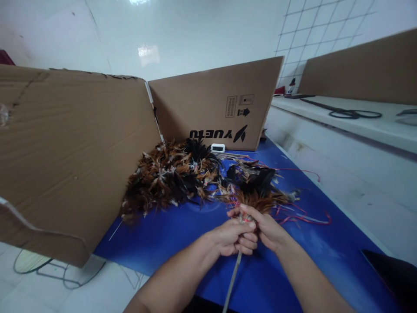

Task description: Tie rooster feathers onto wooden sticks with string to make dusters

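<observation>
Left hand [233, 238]: clenching round the rod [233, 278] just under the feathers, thumb on top — seemingly pinning the bundle so nothing slips.
Right hand [269, 228]: closing on the tuft [257, 201] from the other side, fingers curling over its base, touching the left hand; probably pressing quills against the rod.
Rod: running thin and pale from between the hands down toward the body, lower end leaving the picture.
Tuft: fanning away from the hands, brown below, black at the tips, hovering over the mat [182, 226] near its middle.
Strings [306, 217]: trailing red to the right of the tuft, lying loose on the mat — whether any is being wound round the rod, cannot tell.
Feather pile [166, 178]: heaping to the left, beyond the hands, within easy reach.
Cardboard [65, 148]: standing in two panels behind and left of the pile, likely shielding feathers from draught.
Scissors [352, 114]: lying on the white shelf, well apart to the right.
</observation>
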Demonstrator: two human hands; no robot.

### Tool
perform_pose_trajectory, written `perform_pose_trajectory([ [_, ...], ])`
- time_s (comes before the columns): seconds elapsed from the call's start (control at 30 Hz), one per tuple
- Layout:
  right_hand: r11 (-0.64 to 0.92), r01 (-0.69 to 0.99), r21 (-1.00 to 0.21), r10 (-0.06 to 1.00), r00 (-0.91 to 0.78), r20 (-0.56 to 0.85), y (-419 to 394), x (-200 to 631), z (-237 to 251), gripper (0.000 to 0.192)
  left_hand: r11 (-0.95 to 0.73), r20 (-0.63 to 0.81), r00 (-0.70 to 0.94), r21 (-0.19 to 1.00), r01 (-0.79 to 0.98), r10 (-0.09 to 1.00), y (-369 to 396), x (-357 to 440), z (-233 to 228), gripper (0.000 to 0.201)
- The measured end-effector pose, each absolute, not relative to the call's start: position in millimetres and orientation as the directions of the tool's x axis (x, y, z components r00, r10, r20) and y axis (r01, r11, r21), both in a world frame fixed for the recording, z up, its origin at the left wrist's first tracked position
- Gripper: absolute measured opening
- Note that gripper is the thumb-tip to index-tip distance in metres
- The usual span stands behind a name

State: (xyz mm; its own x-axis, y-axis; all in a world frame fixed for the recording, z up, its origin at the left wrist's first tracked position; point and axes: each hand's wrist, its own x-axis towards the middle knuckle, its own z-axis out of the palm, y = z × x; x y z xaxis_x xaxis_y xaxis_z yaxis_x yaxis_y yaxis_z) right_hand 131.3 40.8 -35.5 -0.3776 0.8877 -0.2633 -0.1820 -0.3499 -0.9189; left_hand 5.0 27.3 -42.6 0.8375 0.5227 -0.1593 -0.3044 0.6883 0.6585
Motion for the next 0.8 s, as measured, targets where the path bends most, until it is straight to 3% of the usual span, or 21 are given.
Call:
perform_pose_trajectory([
  [0.17,-0.259,-0.16,-0.953,0.941,-0.263,-0.211,47,137,-34,0.036,0.702,-0.142,0.845,0.635,-0.322,0.516,32,3,-47,0.034],
  [0.27,0.026,-0.08,-0.996,0.994,0.106,0.018,54,144,-32,0.038,0.712,-0.144,0.833,0.607,-0.353,0.535,35,2,-51,0.036],
  [0.33,0.189,0.106,-0.976,0.906,0.365,0.215,55,146,-27,0.043,0.721,-0.147,0.832,0.593,-0.359,0.535,37,2,-54,0.038],
  [0.4,0.268,0.368,-0.89,0.81,0.414,0.415,52,141,-18,0.037,0.727,-0.148,0.833,0.583,-0.362,0.533,38,2,-56,0.037],
  [0.5,0.438,0.671,-0.598,0.747,0.097,0.657,48,121,4,0.018,0.723,-0.162,0.824,0.588,-0.362,0.544,40,5,-61,0.029],
  [0.57,0.561,0.717,-0.414,0.719,-0.174,0.673,54,100,18,0.015,0.72,-0.175,0.821,0.601,-0.348,0.543,41,7,-64,0.025],
  [0.63,0.624,0.732,-0.272,0.726,-0.415,0.549,71,78,27,0.016,0.721,-0.189,0.818,0.605,-0.338,0.543,41,8,-66,0.023],
  [0.7,0.645,0.757,-0.104,0.741,-0.585,0.33,96,57,28,0.022,0.725,-0.212,0.805,0.599,-0.341,0.554,42,8,-68,0.024],
  [0.73,0.643,0.766,0.001,0.749,-0.629,0.208,109,49,27,0.025,0.725,-0.223,0.796,0.597,-0.344,0.562,42,8,-68,0.024],
  [0.8,0.627,0.776,0.063,0.766,-0.629,0.131,134,36,19,0.026,0.722,-0.244,0.779,0.598,-0.348,0.577,41,8,-68,0.023],
])
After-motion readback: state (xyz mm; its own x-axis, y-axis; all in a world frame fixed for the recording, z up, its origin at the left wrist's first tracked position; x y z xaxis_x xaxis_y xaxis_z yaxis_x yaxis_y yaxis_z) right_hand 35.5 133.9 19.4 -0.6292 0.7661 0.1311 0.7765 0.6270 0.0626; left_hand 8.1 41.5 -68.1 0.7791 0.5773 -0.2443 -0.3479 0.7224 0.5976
